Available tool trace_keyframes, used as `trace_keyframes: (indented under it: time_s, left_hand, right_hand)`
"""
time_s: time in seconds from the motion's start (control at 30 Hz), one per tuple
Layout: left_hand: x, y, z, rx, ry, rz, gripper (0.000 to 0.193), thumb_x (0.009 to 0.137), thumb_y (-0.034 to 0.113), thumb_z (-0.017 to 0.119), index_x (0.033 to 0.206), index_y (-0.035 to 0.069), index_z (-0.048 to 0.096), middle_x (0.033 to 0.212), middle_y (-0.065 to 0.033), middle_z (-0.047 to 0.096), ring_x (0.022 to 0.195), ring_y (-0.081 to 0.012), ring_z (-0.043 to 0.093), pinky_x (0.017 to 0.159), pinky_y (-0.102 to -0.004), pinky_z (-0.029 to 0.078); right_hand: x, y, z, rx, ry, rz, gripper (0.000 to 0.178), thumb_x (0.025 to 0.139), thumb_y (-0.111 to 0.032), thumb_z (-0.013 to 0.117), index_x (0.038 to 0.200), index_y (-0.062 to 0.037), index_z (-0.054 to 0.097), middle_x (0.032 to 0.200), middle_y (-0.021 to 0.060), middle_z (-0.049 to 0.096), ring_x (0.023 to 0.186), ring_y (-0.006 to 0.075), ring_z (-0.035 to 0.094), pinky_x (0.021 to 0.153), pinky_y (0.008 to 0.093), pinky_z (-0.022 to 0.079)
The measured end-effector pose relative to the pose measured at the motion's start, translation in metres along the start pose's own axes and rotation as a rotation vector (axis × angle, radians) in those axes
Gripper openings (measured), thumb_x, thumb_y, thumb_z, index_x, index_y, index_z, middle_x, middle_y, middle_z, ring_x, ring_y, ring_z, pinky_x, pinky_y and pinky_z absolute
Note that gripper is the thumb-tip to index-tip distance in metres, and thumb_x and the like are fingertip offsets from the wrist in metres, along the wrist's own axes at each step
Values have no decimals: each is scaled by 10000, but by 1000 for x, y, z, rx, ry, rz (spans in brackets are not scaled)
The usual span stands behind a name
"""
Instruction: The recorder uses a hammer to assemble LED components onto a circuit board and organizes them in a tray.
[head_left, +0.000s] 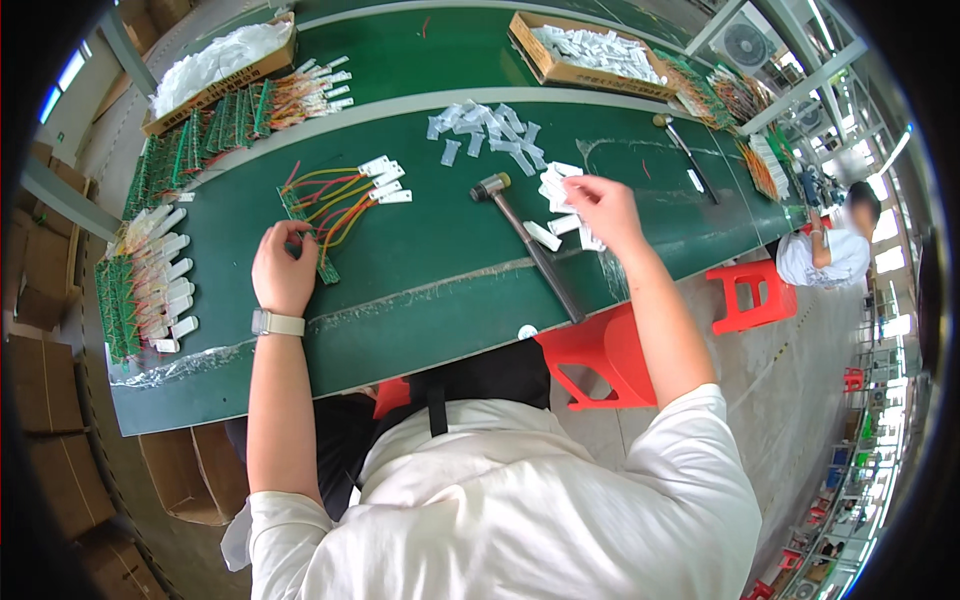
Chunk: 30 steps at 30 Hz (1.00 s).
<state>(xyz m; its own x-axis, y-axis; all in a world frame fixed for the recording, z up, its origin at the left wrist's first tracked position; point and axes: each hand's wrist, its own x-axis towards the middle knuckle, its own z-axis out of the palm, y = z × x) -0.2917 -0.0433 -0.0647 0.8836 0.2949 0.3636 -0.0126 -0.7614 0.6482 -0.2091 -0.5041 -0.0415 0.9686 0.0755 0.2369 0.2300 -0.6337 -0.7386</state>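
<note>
On the green table, my left hand [285,265] has its fingers curled in at the edge of a narrow green circuit board strip [328,268]. Red and yellow wires [335,190] run from that strip to several white connector-like pieces [386,180]. Further right, my right hand [608,215] pinches at a small pile of white plastic pieces [556,188]; its fingertips partly cover the piece there. A few more white pieces [543,236] lie beside it. Just left of this pile rests a hammer [530,240], its head pointing away from me.
Small translucent pieces [485,130] are scattered mid-table. Wired boards [150,285] are stacked at left. Cardboard trays hold clear bags [225,60] and white parts [600,52]. A second hammer [688,155] lies at right. Red stools [755,297] and a person [830,245] are beyond.
</note>
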Motion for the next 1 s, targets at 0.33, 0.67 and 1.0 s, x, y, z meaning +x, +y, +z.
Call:
trace_keyframes:
  time_s: [0.33,0.67,1.0]
  left_hand:
    - [-4,10,0,71,-3,-72,116,861,117,700,976,101,696,823,-66,614,748,-259,630,677,-378,514]
    - [-1,10,-3,37,32,-43,112,858,77,699,968,98,685,828,-36,614,618,-190,573,579,-332,463]
    - [2,13,-2,32,5,-108,122,869,49,702,988,73,690,818,-28,594,611,-142,516,581,-297,452]
  right_hand:
    - [235,81,-47,806,142,628,786,1003,-565,556,1462,43,362,1145,254,722,879,291,751,633,311,602]
    - [330,120,-17,899,223,836,552,1032,-303,597,1434,31,419,1278,353,578,1043,532,692,697,378,694]
    - [283,87,-85,934,163,644,423,1061,-172,494,1325,157,471,1240,366,621,1039,545,692,766,361,693]
